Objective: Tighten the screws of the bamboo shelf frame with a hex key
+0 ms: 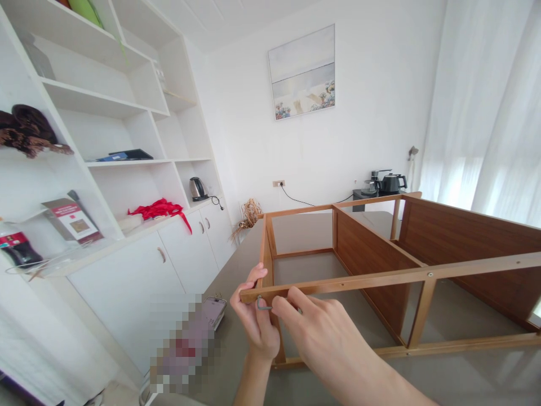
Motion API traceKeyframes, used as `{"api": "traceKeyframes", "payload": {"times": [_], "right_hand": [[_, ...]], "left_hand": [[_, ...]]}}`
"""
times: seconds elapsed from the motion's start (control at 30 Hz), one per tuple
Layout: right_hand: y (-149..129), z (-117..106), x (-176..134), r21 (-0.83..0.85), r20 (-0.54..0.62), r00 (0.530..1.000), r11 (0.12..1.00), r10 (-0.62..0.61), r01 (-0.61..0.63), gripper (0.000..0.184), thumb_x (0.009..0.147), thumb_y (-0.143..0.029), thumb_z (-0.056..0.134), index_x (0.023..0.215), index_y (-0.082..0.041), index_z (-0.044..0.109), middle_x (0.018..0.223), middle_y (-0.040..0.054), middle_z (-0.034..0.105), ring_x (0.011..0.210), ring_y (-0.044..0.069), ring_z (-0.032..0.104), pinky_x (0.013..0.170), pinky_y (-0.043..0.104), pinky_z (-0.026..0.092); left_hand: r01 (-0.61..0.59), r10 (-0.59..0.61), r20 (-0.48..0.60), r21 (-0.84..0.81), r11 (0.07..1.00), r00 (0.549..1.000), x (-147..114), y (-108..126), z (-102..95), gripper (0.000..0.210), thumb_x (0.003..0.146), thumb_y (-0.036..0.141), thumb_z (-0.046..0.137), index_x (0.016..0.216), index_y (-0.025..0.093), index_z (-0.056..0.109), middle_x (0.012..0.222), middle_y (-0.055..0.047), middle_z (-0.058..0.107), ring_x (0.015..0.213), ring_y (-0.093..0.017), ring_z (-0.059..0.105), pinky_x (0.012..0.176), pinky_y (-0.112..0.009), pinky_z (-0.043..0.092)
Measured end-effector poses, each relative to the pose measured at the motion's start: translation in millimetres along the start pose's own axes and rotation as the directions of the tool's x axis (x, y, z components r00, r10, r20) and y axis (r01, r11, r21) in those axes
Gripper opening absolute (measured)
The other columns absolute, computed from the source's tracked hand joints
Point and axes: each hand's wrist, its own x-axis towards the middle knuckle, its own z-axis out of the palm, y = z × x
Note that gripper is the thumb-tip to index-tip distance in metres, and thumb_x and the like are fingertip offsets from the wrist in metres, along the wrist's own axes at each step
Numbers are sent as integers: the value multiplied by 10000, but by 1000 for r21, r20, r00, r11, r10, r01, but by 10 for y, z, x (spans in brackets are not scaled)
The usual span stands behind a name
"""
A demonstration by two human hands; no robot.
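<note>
A brown wooden shelf frame [372,280] lies on its side on the grey table, with slatless solid panels set between its rails. My left hand [258,324] is wrapped around the frame's near left corner, its fingers behind the wood and the thumb below the rail. In my right hand [315,321] is an Allen key [264,308], pinched between thumb and fingers. The key's short end meets the rail near its end, at a bolt hole. Much of the key's long arm is hidden by my right fingers.
On the grey table [236,282], a phone [214,310] stands left of my hands, with a blurred patch beside it. White shelving [139,107] with a kettle [198,189] and red cloth [158,210] lines the left wall. A coffee maker [374,185] stands at the back right.
</note>
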Motion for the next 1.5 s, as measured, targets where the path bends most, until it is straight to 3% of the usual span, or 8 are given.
{"api": "traceKeyframes", "payload": {"times": [0.33,0.57,0.8,0.93,1.07,1.27,1.5], "right_hand": [[23,0,-4,23,31,999,999,25,-25,337,834,74,587,941,-235,507,850,-22,601,627,157,604,507,316,199],[-23,20,-1,35,-102,994,999,45,-41,346,806,88,576,923,-231,513,843,-18,575,661,157,563,518,297,234],[-68,122,-56,21,-141,988,998,66,-63,331,771,64,634,826,-225,483,758,-28,590,623,153,560,515,317,177],[-88,186,-49,43,-43,999,999,29,-27,298,806,6,657,823,-227,471,697,-55,605,534,132,553,493,324,142],[-66,171,-28,54,119,993,999,-12,6,251,856,-46,658,954,-221,508,777,-58,667,485,125,542,476,327,114],[7,67,-6,140,159,986,990,-52,30,259,893,-62,670,995,-217,489,821,-53,681,551,130,588,488,313,157],[38,41,-5,106,184,980,993,-74,55,221,893,-54,656,925,-213,507,811,-53,659,484,118,496,471,326,146]], "left_hand": [[-3,3,1,10,1000,1000,13,-5,-10,179,1064,317,474,1223,247,432,1269,-130,678,1324,-287,598,1120,-607,431],[-16,16,7,-5,1000,1000,3,-12,3,183,1062,261,463,1241,247,427,1286,-125,673,1344,-275,582,1128,-595,433],[-8,8,4,23,1000,1000,18,6,3,183,1063,333,480,1217,247,431,1273,-121,679,1324,-287,599,1122,-611,428],[-2,2,10,28,1000,1000,17,11,-12,199,1066,369,479,1210,242,429,1269,-132,676,1304,-296,609,1096,-589,450],[-20,19,19,30,999,1000,12,9,-26,186,1073,331,466,1231,238,435,1279,-128,667,1317,-285,594,1114,-582,442],[-12,12,-3,27,1000,1000,-9,-16,-19,213,1067,358,488,1233,235,440,1293,-129,661,1311,-289,595,1123,-598,433],[-29,29,1,11,1000,1000,13,-17,-4,200,1065,347,488,1230,242,445,1305,-135,657,1315,-293,592,1122,-611,429]]}}
